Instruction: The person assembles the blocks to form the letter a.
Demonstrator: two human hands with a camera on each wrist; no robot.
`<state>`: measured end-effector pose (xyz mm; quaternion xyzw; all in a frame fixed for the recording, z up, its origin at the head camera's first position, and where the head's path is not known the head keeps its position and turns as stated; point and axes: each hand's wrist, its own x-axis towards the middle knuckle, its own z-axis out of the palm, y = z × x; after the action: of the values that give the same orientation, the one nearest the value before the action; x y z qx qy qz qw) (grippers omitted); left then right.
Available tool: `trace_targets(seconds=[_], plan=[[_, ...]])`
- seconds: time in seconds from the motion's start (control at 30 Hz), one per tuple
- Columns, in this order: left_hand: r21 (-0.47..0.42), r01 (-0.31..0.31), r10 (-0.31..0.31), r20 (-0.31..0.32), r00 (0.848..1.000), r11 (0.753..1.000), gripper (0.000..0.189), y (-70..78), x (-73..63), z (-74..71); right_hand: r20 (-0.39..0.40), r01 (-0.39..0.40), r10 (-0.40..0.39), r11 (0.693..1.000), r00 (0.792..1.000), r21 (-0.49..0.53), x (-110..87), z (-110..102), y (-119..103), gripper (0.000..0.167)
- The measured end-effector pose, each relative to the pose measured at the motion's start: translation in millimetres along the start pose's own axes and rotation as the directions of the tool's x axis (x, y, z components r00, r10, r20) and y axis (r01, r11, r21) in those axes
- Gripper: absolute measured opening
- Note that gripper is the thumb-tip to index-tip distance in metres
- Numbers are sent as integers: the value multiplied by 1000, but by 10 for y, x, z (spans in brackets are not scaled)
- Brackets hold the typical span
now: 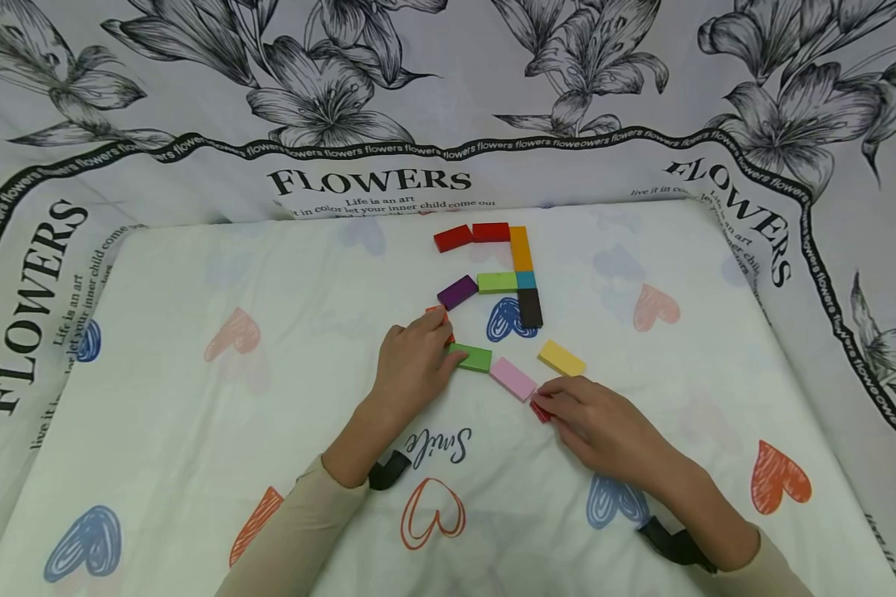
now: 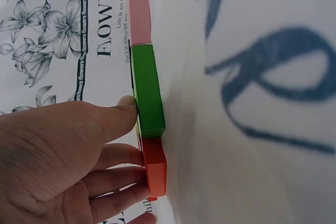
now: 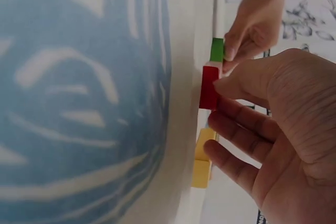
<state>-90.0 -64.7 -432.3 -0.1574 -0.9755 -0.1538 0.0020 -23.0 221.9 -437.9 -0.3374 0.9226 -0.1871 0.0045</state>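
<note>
My left hand (image 1: 412,355) rests over an orange-red block (image 2: 156,174), which its fingers touch and mostly cover in the head view. The thumb touches the end of a green block (image 1: 473,358) beside it. A pink block (image 1: 512,379) continues the line to the right. Beyond its lower end, my right hand (image 1: 605,424) pinches a red block (image 3: 209,88) between thumb and finger, low at the cloth. A yellow block (image 1: 562,357) lies just above the right hand's fingers, apart from the pink one.
Farther back, a purple block (image 1: 458,293), a light green block (image 1: 497,283), a small blue block (image 1: 526,279), a black block (image 1: 530,308), an orange-yellow block (image 1: 520,248) and two red blocks (image 1: 490,232) form a bent chain. White cloth (image 1: 328,290) printed with hearts lies underneath.
</note>
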Motion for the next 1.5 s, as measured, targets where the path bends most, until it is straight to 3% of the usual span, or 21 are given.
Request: trace_targets(seconds=[0.27,0.77,1.1,1.5], plan=[[-12,9,-9,14,1000,1000,45,2,8,-16,-5,-43,43,999,999,-20,22,-42,13,37],[-4,10,-10,28,1000,1000,47,9,-2,-12,-4,-30,30,999,1000,16,27,-48,57,37],[-1,14,-14,32,999,1000,49,9,1,-12,-79,-33,34,999,996,12,85,-115,109,38],[-9,12,-12,34,999,1000,48,3,4,-9,-135,-184,195,979,972,88,411,-86,150,37]])
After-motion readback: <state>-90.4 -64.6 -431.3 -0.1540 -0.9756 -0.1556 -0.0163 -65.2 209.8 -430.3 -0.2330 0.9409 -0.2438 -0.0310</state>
